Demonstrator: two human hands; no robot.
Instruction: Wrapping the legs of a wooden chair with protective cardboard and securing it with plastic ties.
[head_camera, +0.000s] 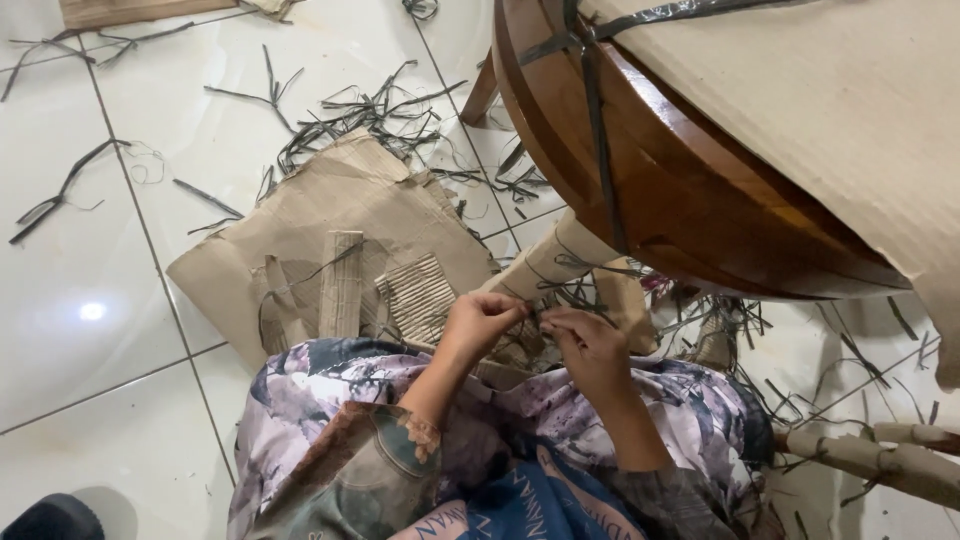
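Dark plastic strapping (556, 296), thin and tangled, is pinched between the fingertips of both hands just below a paper-wrapped chair leg (548, 262). The left hand (478, 323) is closed to a narrow pinch, its fingertips on the strap where it crosses the foot of the leg. The right hand (590, 345) is curled the same way, its fingers nearly touching those of the left and gripping the same band. Both forearms rise from a lap covered in flowered purple cloth (330, 400).

The leg belongs to one round wooden seat (660, 190), tipped on its side, its top covered with brown wrapping paper (830, 110) and crossed by two dark straps. A second wrapped leg (880, 455) lies near the right edge of the floor.

One torn sheet of corrugated cardboard (340, 240) lies flat on the floor just beyond the hands, with loose strips on it. Cut strap offcuts (370, 115), too many to count, are scattered over the glossy white floor tiles (80, 240), thickest beyond the far edge of the cardboard and under the seat. A single lamp glare shows on the tiles at the left.
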